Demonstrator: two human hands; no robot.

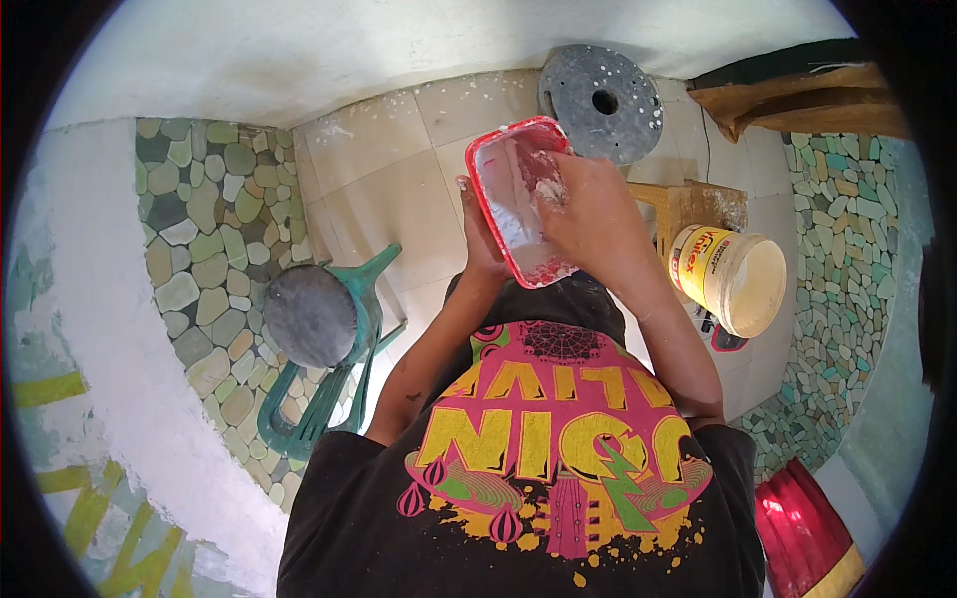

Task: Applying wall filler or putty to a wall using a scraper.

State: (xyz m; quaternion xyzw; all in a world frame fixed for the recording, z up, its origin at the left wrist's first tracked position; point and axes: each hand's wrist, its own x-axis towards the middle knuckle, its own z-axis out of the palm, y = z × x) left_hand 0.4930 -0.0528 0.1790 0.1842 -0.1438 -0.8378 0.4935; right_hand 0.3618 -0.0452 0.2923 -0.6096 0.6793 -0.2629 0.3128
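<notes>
I hold a red rectangular tray [485, 189] smeared with white paste in front of my chest. My left hand [478, 244] grips it from below, thumb hooked over its left rim. Reaching into the tray from the right, my right hand [588, 214] has its fingers curled down in the white paste near the upper right corner; whether it holds a tool there is hidden.
A white bucket [738, 279] with a yellow label stands open at the right on a wooden stool [698, 204]. A grey round disc with a hole [601, 100] lies on the tiled floor behind. A green plastic chair [329, 349] stands left, by a pebble-clad wall [199, 229].
</notes>
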